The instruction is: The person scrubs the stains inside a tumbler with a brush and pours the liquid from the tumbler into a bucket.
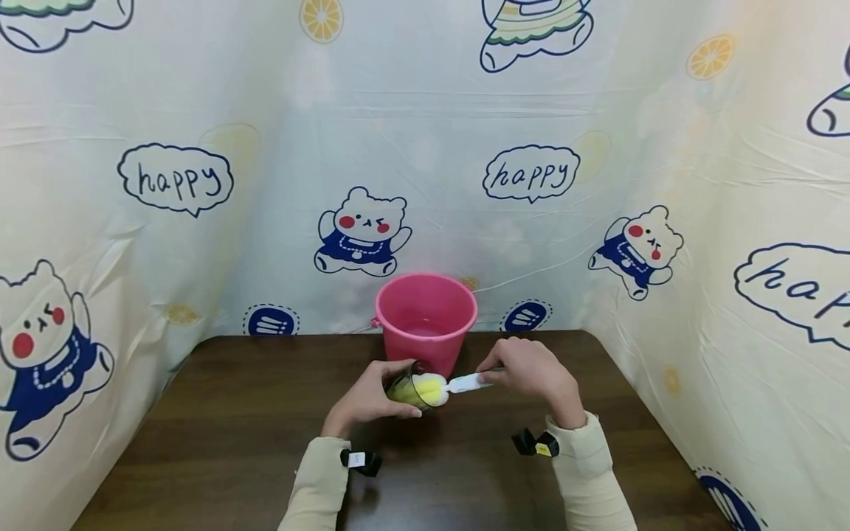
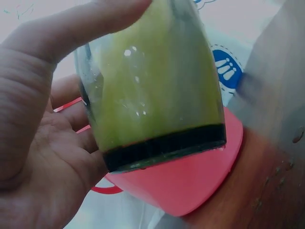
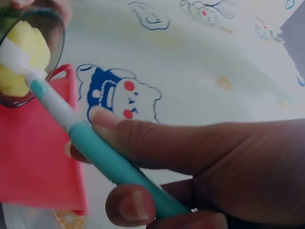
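My left hand (image 1: 368, 397) grips a dark tinted glass cup (image 2: 157, 86), tilted so its mouth faces right, thumb on the near side and fingers behind. My right hand (image 1: 531, 371) holds a sponge cup brush by its teal and white handle (image 3: 102, 148), thumb laid along it and fingers curled round. The yellow and white sponge head (image 1: 430, 389) sits partly inside the cup's mouth, and yellow shows through the glass wall in the left wrist view. Both hands are raised over the table, just in front of a pink bucket (image 1: 426, 343).
The pink bucket stands upright at the back of the dark wooden table (image 1: 252, 428), close to the curtain. A pale printed curtain (image 1: 438, 133) hangs behind and along both sides. Small droplets (image 2: 281, 180) show on the table in the left wrist view.
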Tool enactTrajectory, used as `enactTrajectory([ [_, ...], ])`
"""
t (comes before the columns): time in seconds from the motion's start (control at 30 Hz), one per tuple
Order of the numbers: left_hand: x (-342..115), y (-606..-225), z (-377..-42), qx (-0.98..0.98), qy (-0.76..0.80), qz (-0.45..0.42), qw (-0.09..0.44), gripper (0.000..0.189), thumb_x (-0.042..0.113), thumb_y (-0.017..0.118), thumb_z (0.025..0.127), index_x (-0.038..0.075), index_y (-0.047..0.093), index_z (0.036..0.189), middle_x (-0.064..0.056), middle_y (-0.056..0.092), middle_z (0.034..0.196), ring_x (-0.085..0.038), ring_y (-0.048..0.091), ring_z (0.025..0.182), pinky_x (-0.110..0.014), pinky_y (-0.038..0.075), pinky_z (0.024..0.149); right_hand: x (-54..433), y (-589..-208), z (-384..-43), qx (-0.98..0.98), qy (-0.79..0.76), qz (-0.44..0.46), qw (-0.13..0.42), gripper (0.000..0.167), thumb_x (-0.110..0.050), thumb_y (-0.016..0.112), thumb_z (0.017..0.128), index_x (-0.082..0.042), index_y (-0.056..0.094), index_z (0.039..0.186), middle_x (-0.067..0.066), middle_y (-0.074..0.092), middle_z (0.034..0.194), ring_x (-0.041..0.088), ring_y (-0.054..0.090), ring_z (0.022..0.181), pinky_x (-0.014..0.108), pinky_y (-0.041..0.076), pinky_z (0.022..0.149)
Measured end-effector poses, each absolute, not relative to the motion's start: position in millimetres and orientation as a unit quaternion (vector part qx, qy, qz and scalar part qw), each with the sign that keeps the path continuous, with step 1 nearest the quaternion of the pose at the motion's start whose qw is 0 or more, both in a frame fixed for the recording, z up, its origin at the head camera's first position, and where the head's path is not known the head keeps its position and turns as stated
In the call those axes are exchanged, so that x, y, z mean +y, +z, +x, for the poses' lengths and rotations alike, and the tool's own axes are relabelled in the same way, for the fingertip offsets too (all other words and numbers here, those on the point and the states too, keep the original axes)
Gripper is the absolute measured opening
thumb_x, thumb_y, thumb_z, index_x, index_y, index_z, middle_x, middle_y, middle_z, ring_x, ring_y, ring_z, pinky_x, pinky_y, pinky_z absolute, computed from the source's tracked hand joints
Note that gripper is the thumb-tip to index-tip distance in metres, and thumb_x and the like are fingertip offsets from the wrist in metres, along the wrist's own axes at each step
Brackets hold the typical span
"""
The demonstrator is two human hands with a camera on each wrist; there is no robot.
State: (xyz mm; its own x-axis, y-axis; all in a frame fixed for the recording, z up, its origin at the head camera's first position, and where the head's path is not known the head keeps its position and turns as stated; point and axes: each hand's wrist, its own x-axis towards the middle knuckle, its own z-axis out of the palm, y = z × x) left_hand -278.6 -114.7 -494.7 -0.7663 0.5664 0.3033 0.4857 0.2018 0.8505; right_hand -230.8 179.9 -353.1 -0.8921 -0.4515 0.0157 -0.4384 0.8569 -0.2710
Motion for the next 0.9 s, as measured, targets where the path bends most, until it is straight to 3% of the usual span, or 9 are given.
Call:
enactTrajectory([
  [0.23,-115.1,-496.4,-279.2,0.776,0.536,0.331,0.036,0.085,0.031,0.092,0.074,0.013,0.054,0.148,0.004,0.06,0.143,-0.018,0.055,0.127,-0.039,0.049,0.106,180.3,-340.6,-222.5,0.962,-0.136,-0.236,-0.008,0.013,-0.029,0.08,0.089,-0.026,0.083,0.101,-0.015,0.074,0.086,0.004,0.056,0.069,0.026,0.048,0.059],
  [0.4,-115.5,-496.3,-278.3,0.775,0.531,0.339,0.048,0.081,0.029,0.092,0.075,0.018,0.056,0.147,0.01,0.062,0.136,-0.017,0.055,0.122,-0.038,0.051,0.104,183.4,-340.7,-226.9,0.965,-0.148,-0.217,-0.002,0.015,-0.029,0.08,0.089,-0.025,0.083,0.103,-0.014,0.071,0.083,0.006,0.055,0.065,0.028,0.047,0.056],
  [0.6,-119.6,-497.1,-279.9,0.772,0.539,0.333,0.038,0.081,0.027,0.092,0.074,0.015,0.056,0.146,0.005,0.063,0.138,-0.019,0.058,0.123,-0.035,0.05,0.104,181.4,-350.2,-234.2,0.97,-0.12,-0.211,-0.011,0.013,-0.031,0.08,0.088,-0.024,0.084,0.099,-0.011,0.075,0.087,0.005,0.054,0.064,0.027,0.045,0.054],
  [0.9,-121.4,-497.2,-282.0,0.765,0.554,0.328,0.022,0.083,0.028,0.093,0.074,0.016,0.055,0.147,0.003,0.061,0.143,-0.02,0.057,0.128,-0.037,0.051,0.105,179.6,-340.5,-224.5,0.964,-0.141,-0.224,0.006,0.012,-0.029,0.081,0.088,-0.025,0.084,0.098,-0.014,0.073,0.085,0.007,0.056,0.071,0.028,0.05,0.062],
])
